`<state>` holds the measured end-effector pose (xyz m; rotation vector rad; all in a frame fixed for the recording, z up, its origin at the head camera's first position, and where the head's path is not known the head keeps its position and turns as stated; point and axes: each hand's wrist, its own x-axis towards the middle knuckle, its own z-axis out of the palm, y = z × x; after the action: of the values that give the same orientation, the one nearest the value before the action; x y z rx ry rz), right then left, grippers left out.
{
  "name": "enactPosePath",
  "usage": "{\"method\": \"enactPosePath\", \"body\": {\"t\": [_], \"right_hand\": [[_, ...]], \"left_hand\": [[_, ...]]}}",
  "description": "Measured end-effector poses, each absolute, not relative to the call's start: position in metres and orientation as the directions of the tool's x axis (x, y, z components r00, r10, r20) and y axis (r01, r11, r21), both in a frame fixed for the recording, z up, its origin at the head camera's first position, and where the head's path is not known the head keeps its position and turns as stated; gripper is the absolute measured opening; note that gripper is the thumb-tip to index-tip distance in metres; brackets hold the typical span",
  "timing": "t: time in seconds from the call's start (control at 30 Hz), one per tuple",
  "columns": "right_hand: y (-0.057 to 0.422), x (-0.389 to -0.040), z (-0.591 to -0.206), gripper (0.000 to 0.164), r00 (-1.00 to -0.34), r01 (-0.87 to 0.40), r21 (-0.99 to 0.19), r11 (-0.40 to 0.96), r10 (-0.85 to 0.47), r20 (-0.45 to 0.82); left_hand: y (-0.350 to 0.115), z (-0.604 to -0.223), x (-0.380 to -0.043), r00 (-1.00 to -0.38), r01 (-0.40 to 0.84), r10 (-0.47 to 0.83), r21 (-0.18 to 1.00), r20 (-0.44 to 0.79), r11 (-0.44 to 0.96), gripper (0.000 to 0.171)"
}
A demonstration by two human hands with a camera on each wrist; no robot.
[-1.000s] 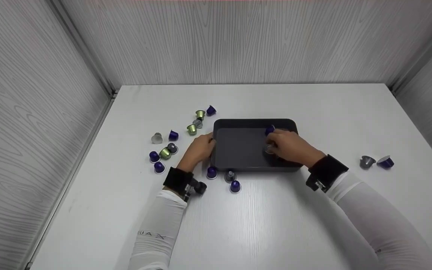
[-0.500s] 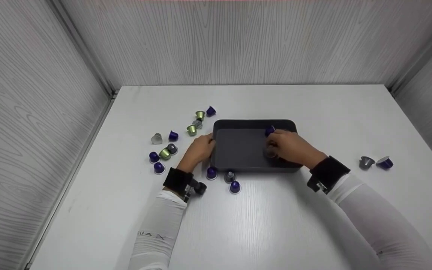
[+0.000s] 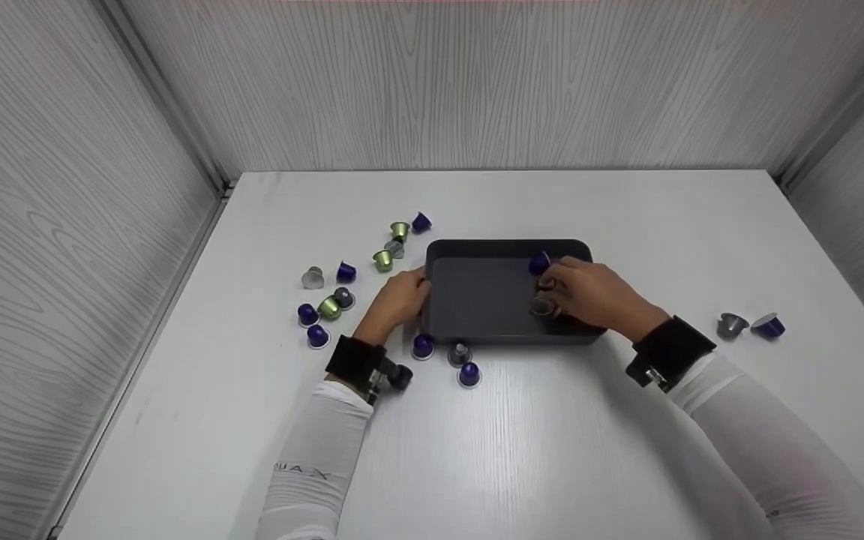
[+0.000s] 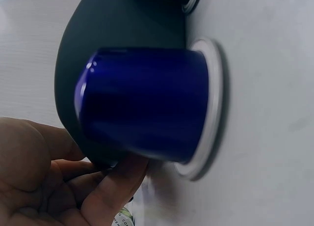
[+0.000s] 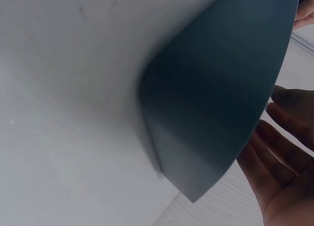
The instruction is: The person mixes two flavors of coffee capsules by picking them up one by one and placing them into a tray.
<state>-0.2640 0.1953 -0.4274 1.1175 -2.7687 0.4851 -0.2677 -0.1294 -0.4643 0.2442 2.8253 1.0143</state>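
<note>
My left hand (image 3: 402, 296) grips the left wall of a dark grey rectangular tray (image 3: 477, 337), with thumb and fingers at its edge. Inside the tray's right half, my right hand (image 3: 589, 292) has its fingers curled at a grey coffee capsule (image 3: 542, 306) and seems to pinch it. The right wrist view hides those fingertips behind the tray wall. A blue capsule (image 3: 539, 262) sits just beyond the fingers, near the tray's far wall. Another blue capsule (image 4: 147, 103) stands on the table close to my left wrist, outside the tray.
Several blue, green and grey capsules (image 3: 329, 307) lie scattered left of the tray. Along its front edge stand two blue ones and a grey one (image 3: 460, 355). A grey capsule (image 3: 732, 325) and a blue-and-white one (image 3: 768, 326) lie far right. Walls enclose the table.
My right hand has shifted slightly to the right, and the grey capsule at its fingers sits a little nearer me and shows more. The left hand and tray stay in place.
</note>
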Motion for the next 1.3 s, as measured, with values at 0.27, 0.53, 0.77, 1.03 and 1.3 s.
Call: {"method": "enactPosePath", "body": {"t": [0.27,0.53,0.77,1.03,1.3], "right_hand": [[0.205,-0.262,-0.425,0.028,-0.701,-0.711,-0.198,0.675,-0.660,0.269],[0.221,-0.259,-0.425,0.044,-0.690,-0.720,-0.172,0.672,-0.666,0.283],[0.237,-0.257,-0.427,0.064,-0.722,-0.687,-0.125,0.716,-0.654,0.225],[0.259,-0.256,-0.432,0.065,-0.749,-0.653,-0.095,0.751,-0.624,0.223],[0.287,-0.249,-0.434,0.068,-0.823,-0.564,-0.105,0.819,-0.548,0.150]], "left_hand": [[-0.129,-0.464,-0.268,-0.979,0.105,0.192,0.633,-0.070,0.767,0.040],[-0.128,-0.465,-0.269,-0.980,0.117,0.194,0.639,-0.051,0.760,0.040],[-0.129,-0.463,-0.267,-0.976,0.140,0.213,0.623,-0.045,0.770,0.044],[-0.129,-0.464,-0.268,-0.977,0.133,0.208,0.625,-0.047,0.769,0.044],[-0.129,-0.462,-0.268,-0.978,0.132,0.204,0.625,-0.045,0.769,0.041]]}}
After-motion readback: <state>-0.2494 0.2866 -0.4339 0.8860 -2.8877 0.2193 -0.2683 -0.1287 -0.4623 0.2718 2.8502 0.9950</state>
